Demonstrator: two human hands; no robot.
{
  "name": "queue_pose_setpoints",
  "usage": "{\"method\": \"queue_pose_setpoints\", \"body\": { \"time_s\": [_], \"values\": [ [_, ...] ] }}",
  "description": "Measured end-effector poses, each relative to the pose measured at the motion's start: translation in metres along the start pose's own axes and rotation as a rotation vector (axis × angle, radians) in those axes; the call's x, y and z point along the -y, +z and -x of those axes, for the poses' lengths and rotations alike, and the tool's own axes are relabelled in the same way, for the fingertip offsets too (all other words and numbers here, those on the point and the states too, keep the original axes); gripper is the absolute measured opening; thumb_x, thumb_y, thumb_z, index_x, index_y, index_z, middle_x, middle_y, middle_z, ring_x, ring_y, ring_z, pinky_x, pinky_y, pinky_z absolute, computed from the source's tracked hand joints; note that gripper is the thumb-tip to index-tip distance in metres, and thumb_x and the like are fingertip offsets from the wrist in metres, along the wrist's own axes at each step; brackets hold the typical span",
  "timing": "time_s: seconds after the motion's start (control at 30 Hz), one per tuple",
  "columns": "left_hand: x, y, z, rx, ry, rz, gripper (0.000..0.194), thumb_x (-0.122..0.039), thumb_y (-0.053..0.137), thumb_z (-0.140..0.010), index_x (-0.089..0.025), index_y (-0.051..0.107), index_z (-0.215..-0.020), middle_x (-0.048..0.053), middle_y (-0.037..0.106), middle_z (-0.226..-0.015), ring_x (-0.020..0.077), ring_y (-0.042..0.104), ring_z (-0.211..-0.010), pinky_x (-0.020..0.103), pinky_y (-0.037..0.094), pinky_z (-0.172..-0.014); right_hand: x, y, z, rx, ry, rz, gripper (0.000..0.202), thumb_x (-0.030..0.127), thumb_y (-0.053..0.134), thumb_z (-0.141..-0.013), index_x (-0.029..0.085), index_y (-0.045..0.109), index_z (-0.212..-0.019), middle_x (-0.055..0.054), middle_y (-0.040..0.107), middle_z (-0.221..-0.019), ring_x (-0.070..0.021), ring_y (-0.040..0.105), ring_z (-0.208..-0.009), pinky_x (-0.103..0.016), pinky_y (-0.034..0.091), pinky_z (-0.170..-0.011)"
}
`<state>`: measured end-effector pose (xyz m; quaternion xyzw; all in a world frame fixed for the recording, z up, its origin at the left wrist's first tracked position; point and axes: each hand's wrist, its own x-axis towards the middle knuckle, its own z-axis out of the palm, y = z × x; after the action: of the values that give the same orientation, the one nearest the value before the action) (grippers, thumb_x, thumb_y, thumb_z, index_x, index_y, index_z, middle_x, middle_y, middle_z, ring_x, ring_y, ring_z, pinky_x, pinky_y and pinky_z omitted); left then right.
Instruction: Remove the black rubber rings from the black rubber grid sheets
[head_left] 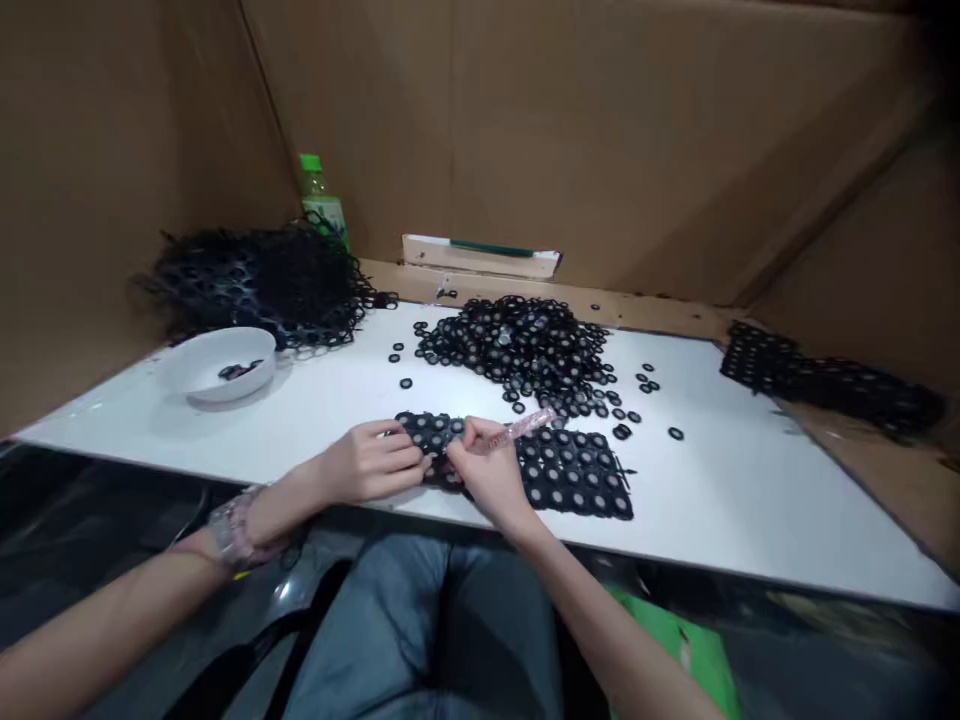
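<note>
A black sheet (577, 472) with rows of round, grey-centred rings lies flat along the table's front edge. My right hand (491, 475) is closed round a clear pinkish pen (525, 424), its lower end down at the sheet and its upper end tilted to the right. Beside it, my left hand (375, 462) rests on the sheet's left part with fingers bent; whether it pinches anything there is hidden. Behind the sheet is a heap of loose black rings (525, 345), with several strewn around it.
A white bowl (196, 375) holding a few dark pieces stands at the left. Beyond it lie a tangled black mesh pile (255, 280) and a green-capped bottle (324, 205). More black sheets (825, 385) lie at the right. Cardboard walls (600, 150) enclose the white table (720, 500).
</note>
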<state>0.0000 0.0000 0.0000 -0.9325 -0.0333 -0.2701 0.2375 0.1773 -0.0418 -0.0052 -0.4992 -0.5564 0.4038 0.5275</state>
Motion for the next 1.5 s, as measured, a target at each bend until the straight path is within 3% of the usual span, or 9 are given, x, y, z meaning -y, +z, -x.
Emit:
{"method": "queue_pose_setpoints", "body": {
  "time_s": [0.3,0.47,0.6,0.7,0.77,0.9,1.07,1.27,1.5],
  "values": [
    [-0.003,-0.003,-0.002,0.003,-0.035,-0.025,0.015,-0.010,0.051,-0.081,-0.017,0.057,-0.069,-0.002,0.063,-0.064,0.0091,0.055,-0.060,0.028,0.046,-0.077,-0.002,0.006,0.003,0.053,-0.137,0.237,0.024,0.010,0.046,-0.059,0.020,0.028,-0.048,0.008,0.030,-0.043,-0.0074,0.030,-0.043,-0.021,0.024,-0.045],
    [0.003,-0.015,-0.005,0.239,-0.099,0.276,0.012,-0.024,0.048,-0.082,-0.018,0.058,-0.081,0.003,0.063,-0.073,0.0140,0.056,-0.069,0.028,0.043,-0.073,0.002,-0.004,-0.005,0.022,0.075,-0.052,0.023,0.014,0.048,-0.059,0.021,0.029,-0.048,0.010,0.030,-0.037,-0.0066,0.032,-0.035,-0.019,0.021,-0.037],
    [0.013,-0.025,-0.022,0.350,-0.366,0.511,0.029,-0.044,0.048,-0.079,-0.019,0.057,-0.091,0.005,0.061,-0.087,0.0178,0.055,-0.079,0.028,0.041,-0.074,0.006,-0.020,-0.033,-0.166,0.080,-0.202,0.023,0.017,0.048,-0.060,0.022,0.028,-0.050,0.011,0.030,-0.034,-0.0066,0.034,-0.031,-0.017,0.021,-0.034],
    [0.026,-0.011,-0.037,0.331,-0.671,0.454,0.026,-0.037,0.038,-0.086,-0.019,0.056,-0.092,0.005,0.061,-0.092,0.0180,0.055,-0.083,0.027,0.039,-0.073,0.000,-0.023,-0.052,-0.205,-0.030,-0.100,0.022,0.015,0.048,-0.059,0.021,0.030,-0.049,0.011,0.034,-0.034,-0.0075,0.039,-0.033,-0.017,0.028,-0.037],
    [0.034,0.005,-0.044,0.371,-0.777,0.456,0.025,-0.035,0.040,-0.084,-0.018,0.057,-0.090,0.005,0.062,-0.088,0.0181,0.055,-0.079,0.026,0.039,-0.068,-0.008,-0.021,-0.058,-0.206,-0.025,-0.058,0.021,0.015,0.048,-0.059,0.022,0.031,-0.048,0.010,0.035,-0.035,-0.0086,0.041,-0.034,-0.018,0.030,-0.037],
    [0.044,0.029,-0.046,0.485,-0.758,0.670,0.023,-0.039,0.052,-0.076,-0.017,0.059,-0.079,0.000,0.059,-0.068,0.0137,0.051,-0.059,0.022,0.033,-0.053,-0.020,-0.018,-0.057,-0.234,-0.017,0.037,0.021,0.016,0.047,-0.058,0.022,0.030,-0.048,0.010,0.033,-0.036,-0.0094,0.041,-0.035,-0.019,0.031,-0.039],
    [0.048,0.037,-0.040,0.542,-0.643,0.858,0.033,-0.041,0.049,-0.079,-0.015,0.048,-0.058,-0.005,0.039,-0.050,0.0092,0.034,-0.047,0.021,0.024,-0.047,-0.020,-0.019,-0.055,-0.241,-0.037,0.156,0.021,0.015,0.047,-0.056,0.022,0.029,-0.047,0.009,0.033,-0.037,-0.0092,0.038,-0.037,-0.020,0.028,-0.040],
    [0.053,0.045,-0.033,0.410,-0.564,1.052,0.032,-0.037,0.043,-0.085,-0.014,0.047,-0.062,-0.003,0.046,-0.062,0.0102,0.041,-0.059,0.020,0.032,-0.059,-0.019,-0.018,-0.054,-0.169,-0.025,0.191,0.020,0.016,0.048,-0.056,0.022,0.031,-0.047,0.009,0.033,-0.038,-0.0089,0.036,-0.038,-0.021,0.026,-0.040],
    [0.049,0.050,-0.030,0.403,-0.592,1.037,0.031,-0.035,0.042,-0.086,-0.014,0.048,-0.064,-0.002,0.047,-0.062,0.0103,0.042,-0.060,0.020,0.033,-0.061,-0.018,-0.019,-0.053,-0.136,-0.016,0.159,0.021,0.017,0.047,-0.059,0.022,0.030,-0.047,0.009,0.033,-0.037,-0.0086,0.035,-0.037,-0.021,0.026,-0.040]
  ]
}}
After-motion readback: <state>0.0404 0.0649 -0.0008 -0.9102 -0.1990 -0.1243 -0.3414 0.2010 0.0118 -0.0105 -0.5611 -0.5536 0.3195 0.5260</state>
